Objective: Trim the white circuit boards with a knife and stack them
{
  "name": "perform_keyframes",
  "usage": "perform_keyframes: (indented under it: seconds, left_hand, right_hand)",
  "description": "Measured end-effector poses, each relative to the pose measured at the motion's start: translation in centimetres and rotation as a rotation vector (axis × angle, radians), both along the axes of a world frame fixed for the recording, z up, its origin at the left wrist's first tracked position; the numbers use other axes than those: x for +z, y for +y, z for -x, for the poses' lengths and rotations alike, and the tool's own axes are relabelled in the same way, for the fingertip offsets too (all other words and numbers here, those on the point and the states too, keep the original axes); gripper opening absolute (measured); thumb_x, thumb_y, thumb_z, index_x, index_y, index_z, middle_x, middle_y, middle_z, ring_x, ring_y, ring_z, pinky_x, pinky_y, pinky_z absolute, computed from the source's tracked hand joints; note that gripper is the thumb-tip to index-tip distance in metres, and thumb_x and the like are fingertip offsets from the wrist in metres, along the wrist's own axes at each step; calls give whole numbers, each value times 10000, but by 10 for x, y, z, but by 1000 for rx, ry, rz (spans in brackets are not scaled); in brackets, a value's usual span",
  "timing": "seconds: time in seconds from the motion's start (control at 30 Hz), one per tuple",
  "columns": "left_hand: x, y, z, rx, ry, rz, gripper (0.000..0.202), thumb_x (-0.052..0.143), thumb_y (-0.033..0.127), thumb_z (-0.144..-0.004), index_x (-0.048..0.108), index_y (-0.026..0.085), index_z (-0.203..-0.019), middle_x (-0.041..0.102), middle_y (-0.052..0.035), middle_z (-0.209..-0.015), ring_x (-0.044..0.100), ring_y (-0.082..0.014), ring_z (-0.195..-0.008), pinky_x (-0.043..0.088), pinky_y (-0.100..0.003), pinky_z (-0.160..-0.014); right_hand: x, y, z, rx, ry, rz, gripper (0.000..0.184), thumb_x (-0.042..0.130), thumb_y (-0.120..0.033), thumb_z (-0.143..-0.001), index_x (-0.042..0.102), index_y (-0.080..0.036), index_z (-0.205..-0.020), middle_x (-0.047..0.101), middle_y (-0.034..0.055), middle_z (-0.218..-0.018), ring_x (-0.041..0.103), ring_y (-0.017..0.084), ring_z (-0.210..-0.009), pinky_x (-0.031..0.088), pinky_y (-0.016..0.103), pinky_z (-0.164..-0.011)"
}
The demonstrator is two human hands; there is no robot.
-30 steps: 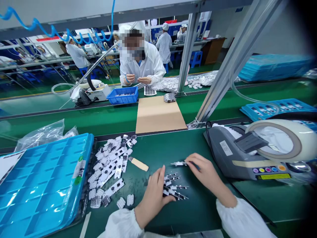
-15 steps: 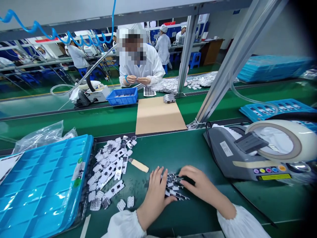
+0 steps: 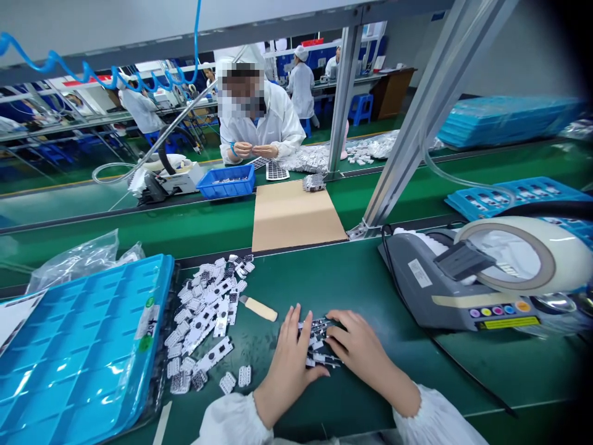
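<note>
A green worktop [image 3: 370,278] is flanked by a blue plastic tray [image 3: 78,346] and a tape dispenser [image 3: 440,284] — a heap of white-and-black parts [image 3: 204,315] is piled beside the tray. Slim black-and-silver pieces [image 3: 319,340] near the front edge are covered by the left hand [image 3: 287,371] and right hand [image 3: 361,349], held close together — whether gripped cannot be told.

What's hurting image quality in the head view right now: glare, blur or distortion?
Head view: glare washes over the blue plastic tray, the right edge fades into dark vignette, the wide lens bows the aluminium upright, and the small parts look reasonably sharp but are partly hidden by the left hand and right hand.
</note>
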State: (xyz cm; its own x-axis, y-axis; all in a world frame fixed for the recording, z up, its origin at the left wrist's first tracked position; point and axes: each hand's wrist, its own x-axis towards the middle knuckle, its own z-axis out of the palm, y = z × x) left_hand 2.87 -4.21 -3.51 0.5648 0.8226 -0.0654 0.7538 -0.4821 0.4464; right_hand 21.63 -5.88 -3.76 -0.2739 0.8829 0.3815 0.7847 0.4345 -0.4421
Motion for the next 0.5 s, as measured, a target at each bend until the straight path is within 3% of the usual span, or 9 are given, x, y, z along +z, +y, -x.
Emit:
perform_keyframes:
  seconds: [0.2,0.5]
  left_hand:
    - [0,0,0,-6,-4,-18,1073,780,297,-634,63,282,-1432,158,-188,-1506,117,-362,-1388,303,-582,-1043]
    - [-1,4,2,8,-3,-22,1052,784,307,-621,112,243,-1427,166,-195,-1502,86,-375,-1389,292,-594,-1041]
  right_hand:
    - [-3,3,8,-58,32,-23,95,528,-160,-830,602,-179,-774,596,73,-980,543,194,-848,449,359,-720]
    - [-3,9,20,-82,42,-10,123,579,-177,-796,643,-197,-693,561,87,-1088,525,232,-948,448,392,-761]
